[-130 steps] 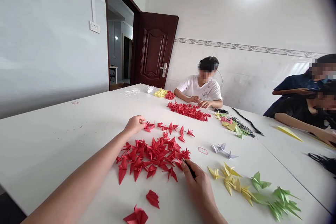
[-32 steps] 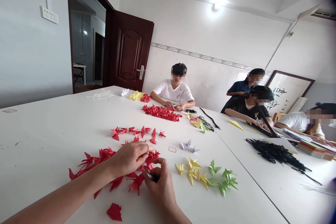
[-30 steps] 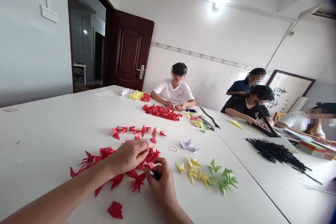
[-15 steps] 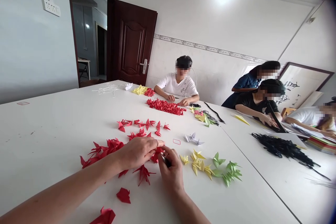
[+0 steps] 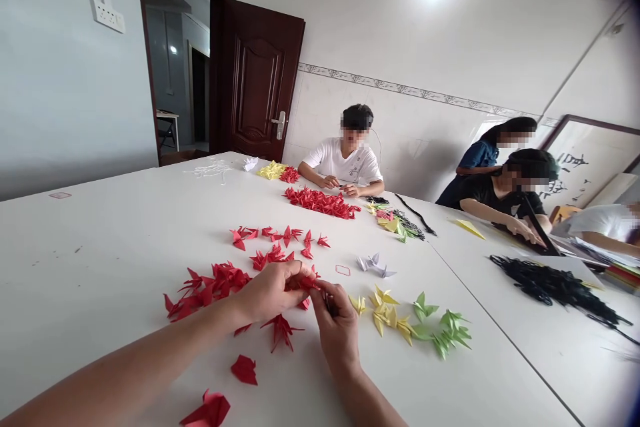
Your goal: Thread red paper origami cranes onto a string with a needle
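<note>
Both my hands meet over a heap of red paper cranes (image 5: pixel 215 283) on the white table (image 5: pixel 100 247). My left hand (image 5: pixel 273 290) is closed, pinching a red paper crane (image 5: pixel 306 283) at its fingertips. My right hand (image 5: pixel 337 323) is closed round a thin dark tool (image 5: pixel 327 300), its tip close to that crane. Loose red cranes (image 5: pixel 281 331) lie in front of my hands, and a row of red cranes (image 5: pixel 280 237) lies just beyond them.
Yellow and green cranes (image 5: pixel 415 323) lie to the right, pale lilac ones (image 5: pixel 375 265) and a small red band (image 5: pixel 343 270) beyond. A person in a white shirt (image 5: pixel 345 163) sits behind another red pile (image 5: pixel 323 202). Other people (image 5: pixel 500 187) work at right by black strands (image 5: pixel 550 287).
My left hand came back from the far row to the near heap and picked up a red crane. Both hands now hold it slightly higher; the view shifted a little left and down.
</note>
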A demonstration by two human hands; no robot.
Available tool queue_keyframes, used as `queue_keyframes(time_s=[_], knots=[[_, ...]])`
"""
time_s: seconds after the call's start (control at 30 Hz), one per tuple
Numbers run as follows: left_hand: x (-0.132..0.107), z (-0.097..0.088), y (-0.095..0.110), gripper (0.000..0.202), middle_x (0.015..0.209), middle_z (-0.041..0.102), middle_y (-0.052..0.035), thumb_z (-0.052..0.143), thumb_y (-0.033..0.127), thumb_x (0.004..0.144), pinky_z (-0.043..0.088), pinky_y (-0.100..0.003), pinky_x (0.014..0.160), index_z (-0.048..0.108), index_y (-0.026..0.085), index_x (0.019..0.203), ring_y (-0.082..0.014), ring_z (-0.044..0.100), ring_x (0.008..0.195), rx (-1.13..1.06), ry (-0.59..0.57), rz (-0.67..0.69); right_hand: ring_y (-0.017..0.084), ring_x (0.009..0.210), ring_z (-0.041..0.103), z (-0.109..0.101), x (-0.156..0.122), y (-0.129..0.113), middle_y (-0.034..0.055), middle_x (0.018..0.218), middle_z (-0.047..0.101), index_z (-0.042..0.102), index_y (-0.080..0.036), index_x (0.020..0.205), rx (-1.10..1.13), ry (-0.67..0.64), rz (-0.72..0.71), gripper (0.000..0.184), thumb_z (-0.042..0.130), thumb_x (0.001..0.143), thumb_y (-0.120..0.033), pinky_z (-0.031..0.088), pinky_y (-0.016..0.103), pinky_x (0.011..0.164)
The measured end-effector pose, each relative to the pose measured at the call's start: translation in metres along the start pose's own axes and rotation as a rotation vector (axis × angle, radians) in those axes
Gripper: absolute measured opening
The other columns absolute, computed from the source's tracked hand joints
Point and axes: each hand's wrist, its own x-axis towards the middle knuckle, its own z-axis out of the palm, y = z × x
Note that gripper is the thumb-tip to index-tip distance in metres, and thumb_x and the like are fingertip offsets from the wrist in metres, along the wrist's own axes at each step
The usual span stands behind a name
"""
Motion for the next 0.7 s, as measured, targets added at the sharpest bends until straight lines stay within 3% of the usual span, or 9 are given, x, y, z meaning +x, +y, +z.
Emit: queue_keyframes(time_s=[0.13,0.23,0.33,0.43,0.7], knots=[[0.0036,-0.0043,-0.0005,0.016,0.074,0.060,0.0000,0.056,0.024,0.074,0.047,-0.024,0.064,0.056,0.016,0.087,-0.0128,0.057,0.069,0.026,0.146,-0.039,0.011,0.057,0.044,0.0002,-0.0026,-0.0079,-0.0022,0.065,0.047,0.054,-0.017,0.089,-0.005,-0.049,0.053,0.016,0.052,0.081,-0.031,0.041,0.020,0.052],[0.0059,-0.0078,0.0005,0.017,0.069,0.059,0.0007,0.057,0.026,0.072,0.047,-0.025,0.061,0.058,0.015,0.085,-0.0132,0.056,0.066,0.079,0.206,-0.066,0.013,0.064,0.049,0.0004,-0.0037,-0.0077,0.0018,0.073,0.056,0.058,-0.017,0.092,-0.087,-0.127,0.016,0.020,0.050,0.083,-0.033,0.043,0.023,0.059],[0.0062,-0.0087,-0.0003,0.014,0.068,0.061,0.0004,0.056,0.027,0.072,0.048,-0.025,0.062,0.059,0.015,0.080,-0.0142,0.058,0.068,0.105,0.210,-0.071,0.016,0.070,0.053,0.0010,-0.0035,-0.0046,0.0042,0.080,0.061,0.061,-0.017,0.096,-0.170,-0.147,0.032,0.026,0.053,0.080,-0.035,0.044,0.025,0.065],[0.0044,-0.0069,-0.0015,0.016,0.075,0.064,-0.0011,0.056,0.025,0.072,0.049,-0.025,0.065,0.060,0.015,0.083,-0.0154,0.060,0.073,0.115,0.200,-0.072,0.015,0.064,0.051,0.0009,-0.0025,-0.0027,0.0016,0.072,0.060,0.064,-0.017,0.089,-0.205,-0.157,0.055,0.024,0.054,0.080,-0.037,0.043,0.023,0.060],[-0.0005,-0.0034,0.0027,0.015,0.076,0.065,-0.0009,0.050,0.019,0.073,0.049,-0.024,0.065,0.061,0.017,0.083,-0.0143,0.060,0.070,0.294,0.169,0.005,0.015,0.064,0.053,0.0005,-0.0013,-0.0006,0.0009,0.070,0.063,0.065,-0.017,0.083,-0.162,-0.175,0.076,0.023,0.054,0.080,-0.036,0.043,0.021,0.060]])
